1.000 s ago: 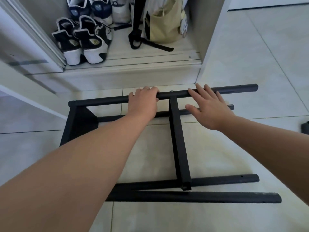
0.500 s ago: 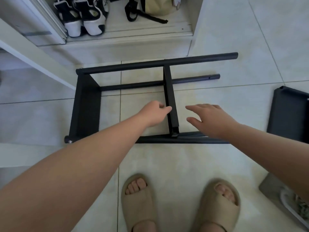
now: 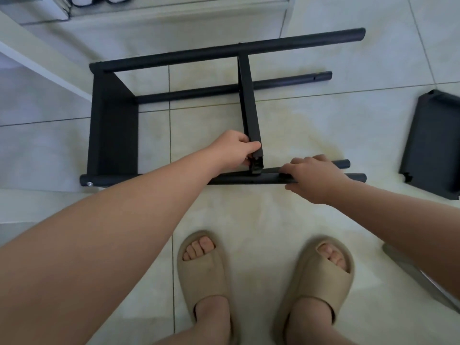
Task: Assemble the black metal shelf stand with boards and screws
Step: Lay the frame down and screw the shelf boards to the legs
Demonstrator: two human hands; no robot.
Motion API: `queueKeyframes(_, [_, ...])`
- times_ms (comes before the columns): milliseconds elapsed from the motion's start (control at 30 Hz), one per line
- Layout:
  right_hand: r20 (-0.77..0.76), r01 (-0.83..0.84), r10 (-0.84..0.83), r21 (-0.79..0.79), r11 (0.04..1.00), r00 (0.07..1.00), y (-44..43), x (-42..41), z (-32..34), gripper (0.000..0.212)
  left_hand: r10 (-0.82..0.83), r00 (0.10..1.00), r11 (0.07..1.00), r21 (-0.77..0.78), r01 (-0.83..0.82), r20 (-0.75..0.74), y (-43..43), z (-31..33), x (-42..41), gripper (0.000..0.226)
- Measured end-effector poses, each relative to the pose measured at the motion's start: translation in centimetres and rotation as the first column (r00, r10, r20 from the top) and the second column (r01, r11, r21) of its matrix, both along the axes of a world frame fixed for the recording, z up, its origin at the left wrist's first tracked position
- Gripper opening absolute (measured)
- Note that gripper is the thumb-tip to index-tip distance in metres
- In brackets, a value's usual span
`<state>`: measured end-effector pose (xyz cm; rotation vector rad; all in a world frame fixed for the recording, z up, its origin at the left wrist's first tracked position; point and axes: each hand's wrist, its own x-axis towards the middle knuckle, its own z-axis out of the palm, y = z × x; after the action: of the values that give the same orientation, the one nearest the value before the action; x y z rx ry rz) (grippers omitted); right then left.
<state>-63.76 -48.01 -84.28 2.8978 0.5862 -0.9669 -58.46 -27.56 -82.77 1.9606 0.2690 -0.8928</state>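
Observation:
The black metal shelf stand [image 3: 113,120] lies on its side on the tiled floor, with round tubes running left to right and one board fixed at its left end. A second black board [image 3: 246,95] spans the frame from the far tube to the near tube. My left hand [image 3: 235,150] grips the near end of that middle board. My right hand [image 3: 315,174] holds the near top tube [image 3: 249,179], fingers curled over it just right of the board's end. A silver screw head [image 3: 89,184] shows at the tube's left end.
A loose black board [image 3: 431,143] lies on the floor at the right. A white cabinet base with shoes stands beyond the stand, and a white panel edge runs along the left. My two feet in beige slippers [image 3: 206,275] stand just behind the frame.
Both hands have come back from the far tube to the near side. The left hand has taken hold of the middle board's end and the right hand has closed over the near tube. The view has tilted down.

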Motion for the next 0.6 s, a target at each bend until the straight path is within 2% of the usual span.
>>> queueKeyframes(167, [0.063,0.025,-0.026,0.023,0.999,0.998,-0.5,0.0,1.0,0.026,-0.012,1.0,0.999,0.029,0.012,-0.001,0.0,0.2,0.0,0.028])
queueKeyframes(367, [0.222,0.098,-0.115,0.089,0.991,0.968,-1.0,0.2,3.6,0.027,-0.069,0.997,0.993,0.095,0.067,0.015,0.0,0.5,0.4,0.035])
queueKeyframes(600, [0.248,0.142,-0.158,0.078,0.987,0.956,-0.5,0.7,3.8,0.028,-0.115,0.993,0.979,0.172,0.109,0.027,0.0,1.0,0.8,0.036])
